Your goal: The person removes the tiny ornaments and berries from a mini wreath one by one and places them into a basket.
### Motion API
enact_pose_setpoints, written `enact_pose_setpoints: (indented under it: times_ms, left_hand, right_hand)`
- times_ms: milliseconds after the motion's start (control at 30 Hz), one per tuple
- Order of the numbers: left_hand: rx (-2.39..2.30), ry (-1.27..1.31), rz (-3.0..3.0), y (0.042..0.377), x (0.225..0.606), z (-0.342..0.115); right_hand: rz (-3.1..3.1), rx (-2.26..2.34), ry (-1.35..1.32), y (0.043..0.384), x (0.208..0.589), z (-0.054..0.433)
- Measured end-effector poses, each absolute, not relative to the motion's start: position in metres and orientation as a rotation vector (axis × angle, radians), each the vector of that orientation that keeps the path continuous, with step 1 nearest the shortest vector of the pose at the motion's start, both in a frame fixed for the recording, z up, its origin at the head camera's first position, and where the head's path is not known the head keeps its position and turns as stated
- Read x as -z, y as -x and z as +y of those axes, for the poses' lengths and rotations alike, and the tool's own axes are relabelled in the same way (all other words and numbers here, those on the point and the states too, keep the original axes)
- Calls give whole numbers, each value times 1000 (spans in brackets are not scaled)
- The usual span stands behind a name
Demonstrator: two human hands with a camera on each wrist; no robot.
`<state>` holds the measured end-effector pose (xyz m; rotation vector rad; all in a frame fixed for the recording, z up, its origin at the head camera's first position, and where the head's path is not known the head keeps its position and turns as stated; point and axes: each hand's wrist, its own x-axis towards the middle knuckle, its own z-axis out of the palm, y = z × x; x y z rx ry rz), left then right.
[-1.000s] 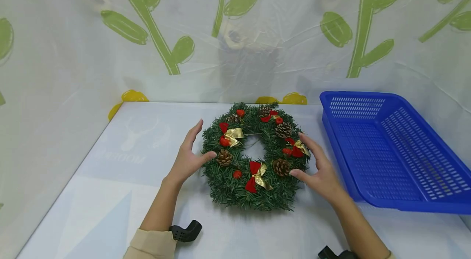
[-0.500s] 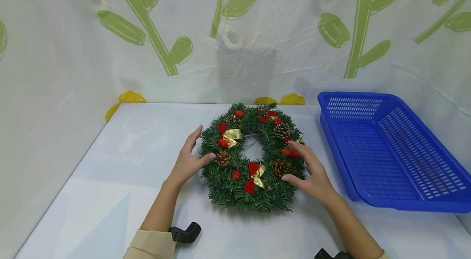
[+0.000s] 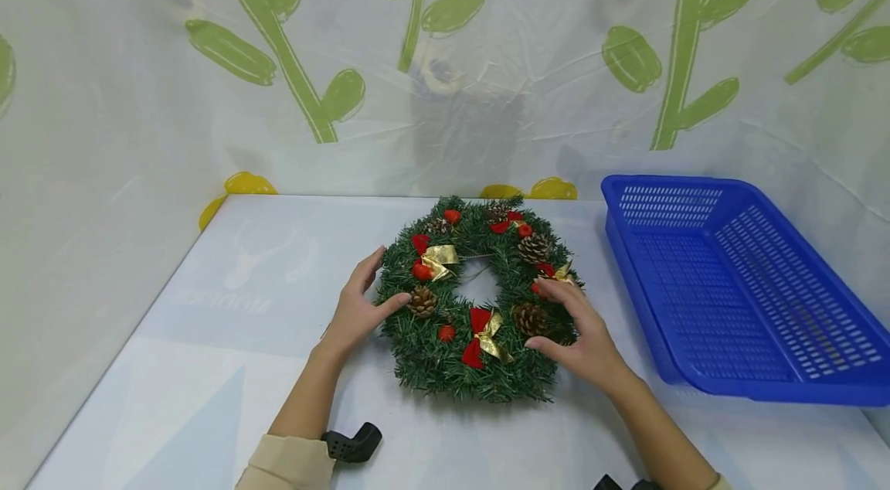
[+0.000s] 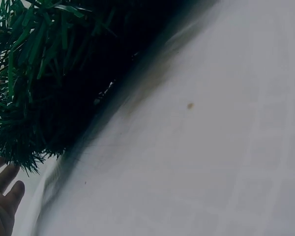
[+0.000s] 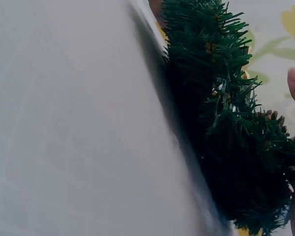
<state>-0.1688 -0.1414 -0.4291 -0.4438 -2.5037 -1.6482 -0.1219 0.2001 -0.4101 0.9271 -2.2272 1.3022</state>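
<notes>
A green Christmas wreath (image 3: 434, 355) lies on the white table in the head view, trimmed with pine cones (image 3: 531, 318), red berries and red-and-gold bows (image 3: 487, 337). At its left side is my left hand (image 3: 356, 314), thumb over the rim by a pine cone and fingers reaching along the outer edge. My right hand (image 3: 589, 343) spans the right side, fingertips above the red berries and thumb near the lower right pine cone. Both hands have thumb and fingers spread apart. In the left wrist view, fingers (image 4: 4, 189) meet the wreath's needles (image 4: 34, 83). Firm contact on the right is unclear.
A blue plastic basket (image 3: 643, 312) with perforated sides stands at the right of the table, close to my right forearm. White sheeting (image 3: 466, 127) printed with green leaves and yellow flowers rises behind the table. Dark wrist cameras (image 3: 354, 444) sit on both wrists.
My right hand has moved left and slightly down over the wreath's right side. The left hand's fingers have lowered closer to the wreath's left edge. The wreath and basket stay in place.
</notes>
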Motion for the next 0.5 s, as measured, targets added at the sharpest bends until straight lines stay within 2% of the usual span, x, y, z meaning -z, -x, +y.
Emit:
enact_pose_setpoints:
  times_ms: [500]
  left_hand:
    - [1795,428,-2500,169,442,-148]
  right_hand:
    - [-2227,-1235,-920,124,417,199]
